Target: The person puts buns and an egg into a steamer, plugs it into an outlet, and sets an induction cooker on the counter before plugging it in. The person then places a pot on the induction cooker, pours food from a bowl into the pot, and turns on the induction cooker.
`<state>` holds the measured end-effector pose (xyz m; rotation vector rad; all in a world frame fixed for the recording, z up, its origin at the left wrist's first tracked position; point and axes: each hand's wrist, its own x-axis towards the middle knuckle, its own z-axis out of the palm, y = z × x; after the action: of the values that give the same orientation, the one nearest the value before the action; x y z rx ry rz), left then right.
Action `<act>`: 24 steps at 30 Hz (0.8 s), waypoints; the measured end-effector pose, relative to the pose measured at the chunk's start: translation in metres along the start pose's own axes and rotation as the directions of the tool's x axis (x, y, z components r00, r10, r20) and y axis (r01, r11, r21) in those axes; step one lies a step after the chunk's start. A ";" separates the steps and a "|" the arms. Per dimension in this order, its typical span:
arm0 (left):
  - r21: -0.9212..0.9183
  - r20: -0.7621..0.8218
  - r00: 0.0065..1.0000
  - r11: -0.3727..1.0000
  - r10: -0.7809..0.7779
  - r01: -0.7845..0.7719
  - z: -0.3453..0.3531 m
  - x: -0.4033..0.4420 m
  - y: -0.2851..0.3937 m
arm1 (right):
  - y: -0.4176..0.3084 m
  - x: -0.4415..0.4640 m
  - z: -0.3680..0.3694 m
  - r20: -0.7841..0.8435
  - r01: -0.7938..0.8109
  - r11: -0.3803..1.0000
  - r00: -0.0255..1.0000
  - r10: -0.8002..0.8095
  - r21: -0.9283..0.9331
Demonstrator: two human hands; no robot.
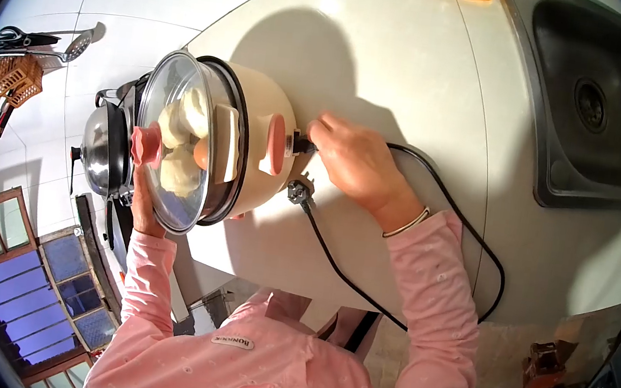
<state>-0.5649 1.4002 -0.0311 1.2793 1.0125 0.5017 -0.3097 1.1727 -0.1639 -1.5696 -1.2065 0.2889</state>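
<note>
Connector (303,146) lies at the closed fingertips of the right hand (355,161), the nearer one, its long axis pointing left to the pot (266,99). Bodyward of that grip rests the plug (299,192); beyond the pot, the left hand (144,206) meets the lid (172,75), its grip unclear.

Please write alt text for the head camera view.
A person's right hand is at the black connector on a cream electric pot, with buns and an egg under its clear lid. The left hand is beside the lid.
</note>
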 end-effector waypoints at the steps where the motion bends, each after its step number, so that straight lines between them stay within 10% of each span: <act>1: 0.014 -0.006 1.000 1.000 0.025 -0.025 0.008 0.000 0.002 | -0.001 0.001 -0.001 -0.002 0.032 1.000 0.999 -0.032 0.001; 6: 0.221 -0.012 0.967 0.944 0.253 -0.244 0.049 -0.007 0.011 | -0.001 0.006 0.001 -0.031 0.091 0.994 0.995 -0.093 -0.058; 11: 0.059 -0.073 0.997 0.998 0.010 -0.006 0.030 -0.011 0.011 | -0.001 0.005 0.007 -0.006 -0.023 0.991 1.000 0.023 -0.135; 24: 0.096 -0.017 0.999 0.995 0.034 -0.032 0.032 -0.009 0.018 | 0.003 0.012 0.006 0.026 0.104 0.982 0.995 -0.101 -0.158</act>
<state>-0.5384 1.3801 -0.0122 1.3807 1.0423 0.4963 -0.3066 1.1859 -0.1638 -1.6371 -1.3469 0.1424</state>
